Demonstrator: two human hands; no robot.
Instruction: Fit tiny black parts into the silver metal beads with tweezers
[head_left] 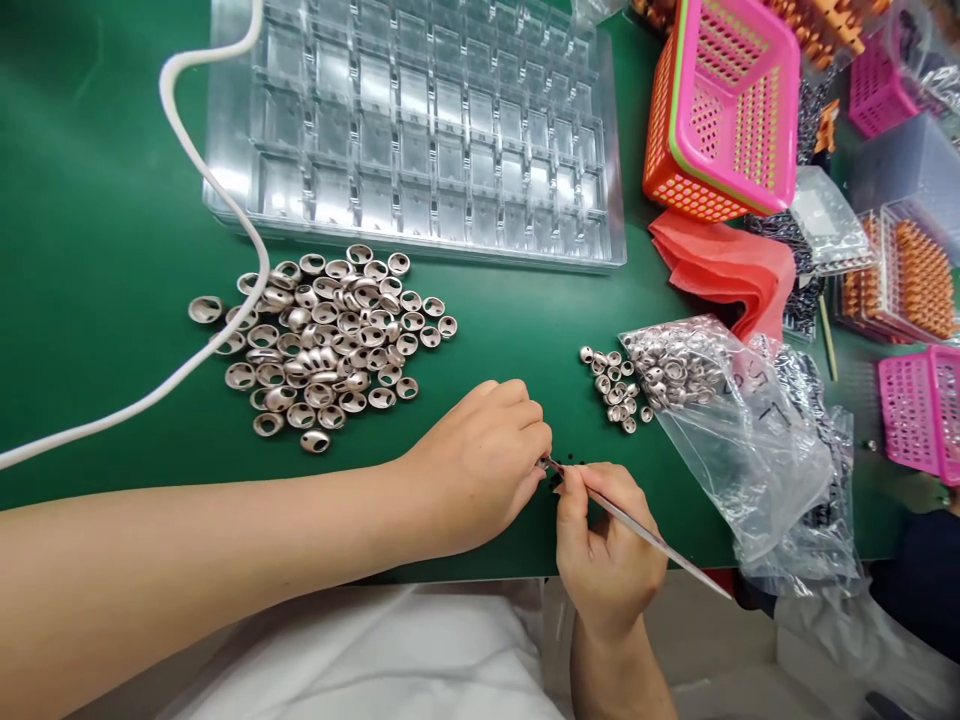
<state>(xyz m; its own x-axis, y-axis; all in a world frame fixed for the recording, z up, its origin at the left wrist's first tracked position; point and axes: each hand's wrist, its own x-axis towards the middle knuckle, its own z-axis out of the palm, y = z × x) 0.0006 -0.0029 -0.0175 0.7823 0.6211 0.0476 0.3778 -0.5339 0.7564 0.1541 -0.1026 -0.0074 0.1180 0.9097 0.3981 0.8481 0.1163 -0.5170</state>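
My left hand (487, 465) is closed with its fingertips pinching a small metal part (541, 463), mostly hidden by the fingers. In my right hand (611, 550) is a slim, silvery metal tool (660, 545), held like a pen. Its tip meets the small part at my left fingertips; whether it is tweezers or a pick I cannot tell. Tiny black pieces (571, 457) lie on the green table just beyond the two hands. To the left is a large pile of silvery metal rings (330, 330) with holes in them. A smaller group of metal parts (615, 390) lies to the right.
A transparent compartment tray (412, 240) lies at the back. A white cable (217, 185) crosses the ring pile. On the right are a plastic bag (750, 450) of metal parts, red cloth-like sheets (720, 260), stacked pink and orange baskets (675, 150), and another pink basket (915, 410).
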